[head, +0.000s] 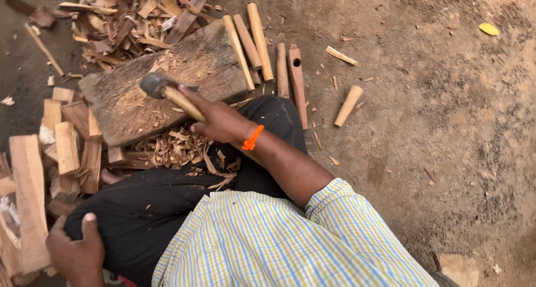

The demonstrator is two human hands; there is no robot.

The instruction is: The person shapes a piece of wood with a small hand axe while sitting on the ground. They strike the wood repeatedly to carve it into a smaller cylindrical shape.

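On bare sandy ground, a person sits cross-legged in black trousers (pixel 151 209) and a checked yellow-and-blue shirt (pixel 279 242), seen from above. Nothing here serves as a container; everything lies loose on the earth or on the lap. The right hand (pixel 220 121), with an orange band (pixel 252 137) at the wrist, is clamped around the pale wooden handle of a hammer-like tool (pixel 167 93), whose dark metal head hangs just over a thick, worn wooden block (pixel 162 86) lying on the ground ahead of the knees. The left hand (pixel 75 253) rests low at the left, fingers curled with the thumb up against the edge of a long flat wooden slab (pixel 28 203); whether it truly grips the slab I cannot tell. Curled wood shavings (pixel 178 147) gather between the block and the lap. Beyond the block sits a heap of bark and splintered scraps (pixel 128 13). Short squared wood pieces (pixel 67 142) are stacked at the left. Several rounded, shaped sticks (pixel 254 41) lie side by side just right of the block, one of them with a hole near its end, and a single tapered peg (pixel 348 105) lies apart on the sand further right.
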